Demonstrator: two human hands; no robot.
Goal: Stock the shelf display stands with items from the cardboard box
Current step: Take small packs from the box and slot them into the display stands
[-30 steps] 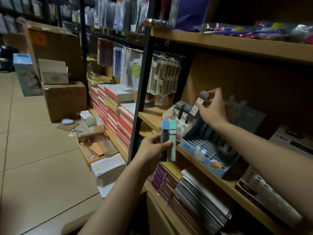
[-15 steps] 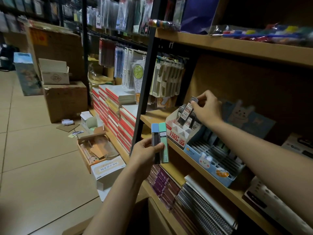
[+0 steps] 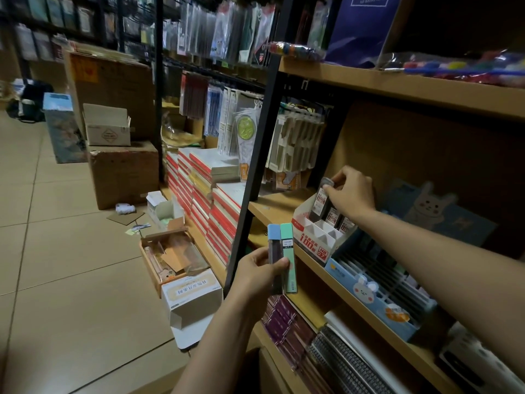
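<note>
Head view shows, nearest to the camera, the left hand (image 3: 260,273) raised in front of the shelf edge, its fingers and thumb curled round two slim lead cases, a blue-capped case (image 3: 274,253) and a green case (image 3: 288,257), held side by side and upright, with the long axis nearly vertical. Just behind and to the right of them, on the wooden shelf (image 3: 284,206), stands the white and red display stand (image 3: 315,241) with its open pockets; beside it on the right is the blue rabbit display stand (image 3: 366,290), where many slots look empty. Farther in, the right hand (image 3: 350,191) pinches the cap of a dark lead case (image 3: 321,201) that stands tilted in a back pocket of the white stand, its lower end already inside, next to two similar cases. I judge that this case only needs to go down along its own long axis. The two cases in the left hand lie low and forward from the stands, so the right hand, which is nearer to the pockets, would probably take them. The open cardboard box (image 3: 170,255) lies on the floor at the left, well apart from both hands.
</note>
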